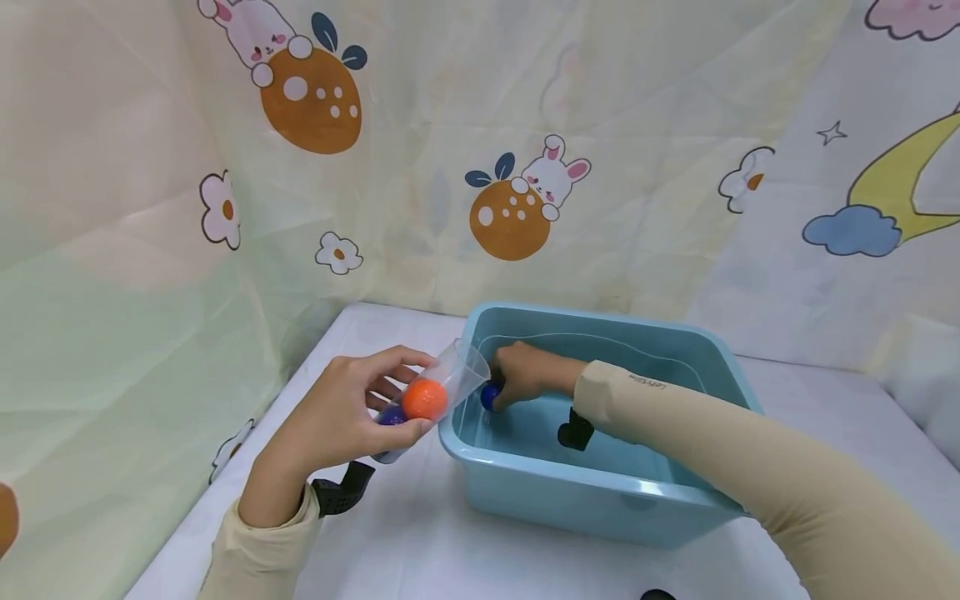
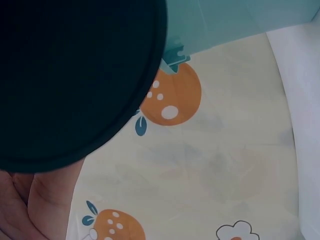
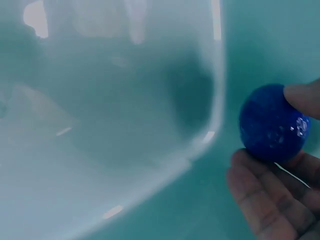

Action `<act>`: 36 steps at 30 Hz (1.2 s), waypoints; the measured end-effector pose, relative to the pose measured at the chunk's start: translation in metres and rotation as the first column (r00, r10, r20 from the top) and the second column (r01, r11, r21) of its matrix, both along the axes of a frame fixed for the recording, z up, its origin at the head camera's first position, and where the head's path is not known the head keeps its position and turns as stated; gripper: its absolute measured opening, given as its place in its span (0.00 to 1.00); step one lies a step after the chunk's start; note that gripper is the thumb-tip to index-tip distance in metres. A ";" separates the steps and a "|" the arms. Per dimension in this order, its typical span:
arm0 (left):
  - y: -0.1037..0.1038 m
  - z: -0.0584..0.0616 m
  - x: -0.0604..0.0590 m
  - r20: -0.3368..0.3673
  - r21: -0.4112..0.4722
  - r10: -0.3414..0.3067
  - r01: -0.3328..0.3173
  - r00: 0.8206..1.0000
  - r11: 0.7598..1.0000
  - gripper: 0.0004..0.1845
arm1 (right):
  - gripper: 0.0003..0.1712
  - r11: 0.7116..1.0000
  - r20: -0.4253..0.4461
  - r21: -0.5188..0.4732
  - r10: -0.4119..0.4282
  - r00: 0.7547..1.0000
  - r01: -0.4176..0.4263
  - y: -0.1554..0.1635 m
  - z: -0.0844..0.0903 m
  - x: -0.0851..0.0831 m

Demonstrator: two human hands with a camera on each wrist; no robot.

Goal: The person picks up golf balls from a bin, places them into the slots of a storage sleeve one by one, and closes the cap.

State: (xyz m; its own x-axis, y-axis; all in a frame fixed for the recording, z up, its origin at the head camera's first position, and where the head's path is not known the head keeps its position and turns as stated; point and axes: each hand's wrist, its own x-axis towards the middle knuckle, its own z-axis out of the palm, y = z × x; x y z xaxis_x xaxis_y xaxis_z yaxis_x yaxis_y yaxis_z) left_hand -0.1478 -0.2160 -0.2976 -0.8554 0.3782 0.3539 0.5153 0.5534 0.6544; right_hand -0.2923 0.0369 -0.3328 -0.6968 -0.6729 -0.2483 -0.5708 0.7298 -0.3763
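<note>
Head view: the left hand (image 1: 341,417) curls its grip round a clear plastic cup (image 1: 438,387), tilted on its side with the mouth toward the light-blue tub (image 1: 697,500) — an orange ball (image 1: 424,399) and a purple ball (image 1: 392,415) sit inside it, 2 in all. The cup's rim lies just beside the tub's near-left corner. The right hand (image 1: 525,375) reaches into the tub, which holds water, and pinches a blue ball (image 1: 489,395) between fingertips (image 3: 302,97) and thumb at the tub's left wall. The tub rests on a white tabletop (image 1: 405,533) — cartoon-print fabric hangs behind.
</note>
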 end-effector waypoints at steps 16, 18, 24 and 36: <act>0.002 0.002 0.003 0.004 -0.008 0.011 -0.011 1.000 1.000 0.27 | 0.18 0.992 -0.002 -0.082 0.101 0.995 -0.101 0.019 0.082 0.002; 0.002 0.002 0.003 0.006 -0.010 0.012 -0.012 1.000 1.000 0.27 | 0.19 0.988 -0.020 -0.120 0.097 0.995 -0.098 0.023 0.087 0.003; 0.002 0.003 0.003 0.004 -0.011 0.014 -0.014 1.000 1.000 0.26 | 0.21 0.978 -0.048 -0.200 0.056 0.997 -0.064 0.032 0.096 0.010; 0.002 0.002 0.003 -0.004 -0.019 0.017 -0.017 1.000 1.000 0.26 | 0.23 0.960 -0.075 -0.277 0.027 0.997 -0.047 0.042 0.110 0.028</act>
